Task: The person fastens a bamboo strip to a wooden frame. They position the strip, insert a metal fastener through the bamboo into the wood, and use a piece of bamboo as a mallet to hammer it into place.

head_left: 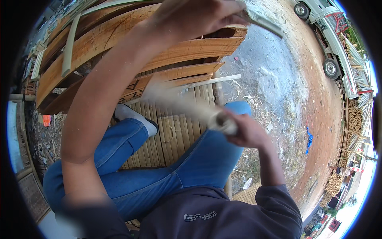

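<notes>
Stretched up and across the top of the head view, my left arm ends in my left hand (211, 15), closed around a greenish-grey strip (266, 24) that looks like split bamboo. The strip juts out to the right, past the boards. Above my right knee, my right hand (246, 129) is wrapped around a long pale thing (191, 109) with a thick, rounded, hollow-looking end. Motion smears its far part, pointing up and left, so its kind is unclear. The two held things are apart.
I sit on a bamboo slat platform (147, 153). Stacked brown planks (187, 51) stand ahead and left, with a pale strip (69, 47) leaning on them. Shavings litter the ground (270, 75) to the right. Beyond are a truck (338, 47) and stacked poles (354, 115).
</notes>
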The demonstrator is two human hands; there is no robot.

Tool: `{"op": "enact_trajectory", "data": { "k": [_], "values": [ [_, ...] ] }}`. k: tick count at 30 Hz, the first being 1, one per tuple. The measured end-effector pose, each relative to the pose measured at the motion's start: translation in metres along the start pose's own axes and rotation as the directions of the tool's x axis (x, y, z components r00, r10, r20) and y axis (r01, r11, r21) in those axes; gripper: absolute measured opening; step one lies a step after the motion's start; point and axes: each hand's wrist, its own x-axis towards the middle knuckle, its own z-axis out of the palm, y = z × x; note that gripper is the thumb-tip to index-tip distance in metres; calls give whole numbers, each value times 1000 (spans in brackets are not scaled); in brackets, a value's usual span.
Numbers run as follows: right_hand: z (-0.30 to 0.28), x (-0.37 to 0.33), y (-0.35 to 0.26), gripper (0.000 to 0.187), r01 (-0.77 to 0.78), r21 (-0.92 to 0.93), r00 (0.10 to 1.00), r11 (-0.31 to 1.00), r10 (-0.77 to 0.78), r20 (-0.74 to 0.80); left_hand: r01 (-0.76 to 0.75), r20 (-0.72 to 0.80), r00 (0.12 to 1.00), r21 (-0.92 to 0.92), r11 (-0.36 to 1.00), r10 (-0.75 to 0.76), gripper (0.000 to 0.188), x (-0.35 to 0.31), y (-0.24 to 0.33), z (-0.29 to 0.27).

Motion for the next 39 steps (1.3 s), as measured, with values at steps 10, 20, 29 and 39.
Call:
{"op": "enact_trajectory", "data": {
  "k": [10,20,29,39],
  "values": [
    [0,-45,7,83,9,284,990,959,31,-135,-25,-112,993,81,996,34,26,20,-5,-11],
    [8,-65,14,87,-124,513,839,850,366,-404,17,-135,991,23,1000,-14,25,26,-2,-12],
    [-12,-22,-7,99,156,682,813,715,300,-500,62,-85,995,61,996,-57,32,25,-4,-18],
    [-10,-1,19,90,247,698,816,673,244,-524,-14,-169,985,-17,1000,11,36,23,-4,-12]
  ]
}}
